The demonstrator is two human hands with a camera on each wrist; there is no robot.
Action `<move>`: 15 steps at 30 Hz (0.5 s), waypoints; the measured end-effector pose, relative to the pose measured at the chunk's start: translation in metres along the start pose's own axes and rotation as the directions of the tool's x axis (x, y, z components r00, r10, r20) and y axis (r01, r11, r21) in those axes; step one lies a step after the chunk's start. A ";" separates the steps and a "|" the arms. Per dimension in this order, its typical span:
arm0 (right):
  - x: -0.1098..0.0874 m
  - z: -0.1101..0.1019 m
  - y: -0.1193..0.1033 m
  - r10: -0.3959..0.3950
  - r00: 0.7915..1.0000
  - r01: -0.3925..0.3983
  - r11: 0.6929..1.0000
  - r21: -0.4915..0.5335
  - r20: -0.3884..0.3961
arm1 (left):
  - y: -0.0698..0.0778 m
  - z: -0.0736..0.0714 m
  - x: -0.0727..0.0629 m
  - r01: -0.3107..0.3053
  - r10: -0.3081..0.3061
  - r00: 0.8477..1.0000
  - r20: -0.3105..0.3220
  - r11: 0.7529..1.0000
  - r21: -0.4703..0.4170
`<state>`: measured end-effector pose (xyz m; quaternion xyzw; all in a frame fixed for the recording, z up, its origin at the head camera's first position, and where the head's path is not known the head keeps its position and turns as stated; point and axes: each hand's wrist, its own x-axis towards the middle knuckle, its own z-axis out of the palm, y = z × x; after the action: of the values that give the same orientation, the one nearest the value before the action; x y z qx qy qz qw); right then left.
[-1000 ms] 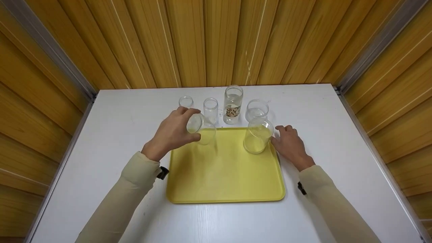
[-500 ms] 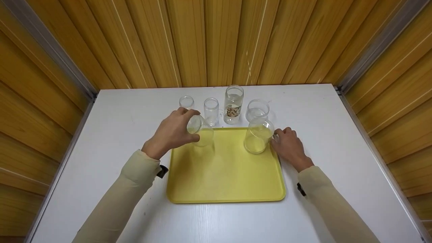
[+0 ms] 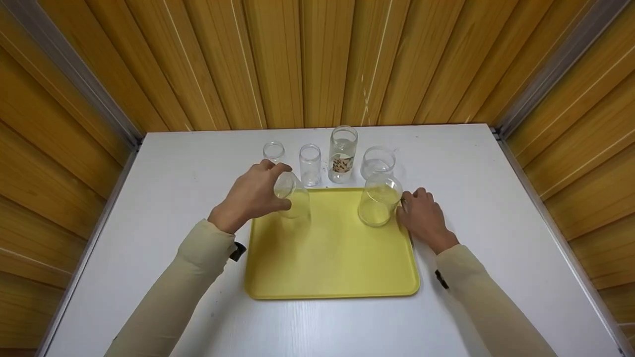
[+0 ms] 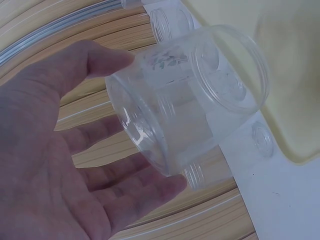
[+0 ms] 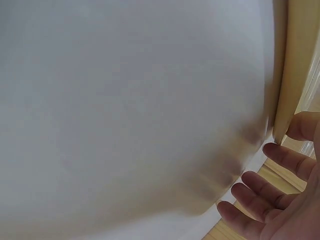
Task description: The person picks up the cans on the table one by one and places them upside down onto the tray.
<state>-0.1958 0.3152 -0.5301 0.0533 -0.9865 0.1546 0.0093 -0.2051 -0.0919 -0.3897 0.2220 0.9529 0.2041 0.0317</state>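
Note:
Thumb and fingers of my left hand (image 3: 254, 192) grip the base end of a clear jar (image 3: 299, 202), tilted with its mouth end down over the yellow tray's back left part. In the left wrist view the jar (image 4: 195, 120) looks see-through, its ringed mouth facing the tray. My right hand (image 3: 424, 216) is at the back right corner of the yellow tray (image 3: 332, 258); in the right wrist view its thumb and index finger pinch the tray rim (image 5: 284, 90). Beside that hand, another clear jar (image 3: 375, 210) stands on the tray.
Behind the tray, a row of clear vessels lines the white table (image 3: 173, 188): two small jars (image 3: 310, 166) (image 3: 274, 150), a tall bottle (image 3: 342, 156) with a patterned label, and a wide jar (image 3: 378, 162). Wood-patterned panels (image 3: 322, 59) enclose the back and sides.
The jar in my left hand has shifted slightly toward the left and down over the tray. My right fingers have drawn closer together at the tray's corner.

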 end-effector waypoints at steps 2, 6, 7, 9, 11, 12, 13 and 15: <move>0.000 0.000 0.000 -0.004 1.000 0.004 1.000 -0.008 -0.001 | 0.000 0.000 0.000 0.000 0.000 1.000 0.000 1.000 0.008; 0.000 0.000 0.001 -0.005 1.000 0.005 1.000 -0.017 -0.006 | 0.000 0.000 0.001 0.000 0.000 1.000 0.003 1.000 0.028; 0.001 0.000 0.001 -0.005 1.000 0.005 1.000 -0.018 -0.007 | 0.000 -0.001 0.001 0.000 -0.001 1.000 0.006 0.999 0.035; 0.001 0.000 0.001 -0.006 1.000 0.006 1.000 -0.018 -0.006 | 0.001 -0.001 0.001 0.003 -0.004 1.000 0.012 0.999 0.044; 0.001 0.000 0.001 -0.008 1.000 0.008 1.000 -0.019 -0.005 | 0.001 -0.001 0.002 0.007 -0.008 1.000 0.018 0.999 0.051; 0.001 0.001 0.001 -0.010 1.000 0.010 1.000 -0.020 -0.005 | 0.000 -0.001 0.002 0.008 -0.009 1.000 0.020 0.999 0.054; 0.001 0.001 0.001 -0.011 1.000 0.011 1.000 -0.021 -0.006 | 0.000 -0.001 0.002 0.010 -0.011 1.000 0.023 0.998 0.057; 0.001 0.002 0.002 -0.014 1.000 0.014 1.000 -0.025 -0.010 | -0.001 0.000 0.003 0.013 -0.014 1.000 0.024 0.998 0.061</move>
<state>-0.1967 0.3162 -0.5326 0.0594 -0.9879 0.1425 0.0162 -0.2084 -0.0912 -0.3895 0.2190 0.9597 0.1723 0.0380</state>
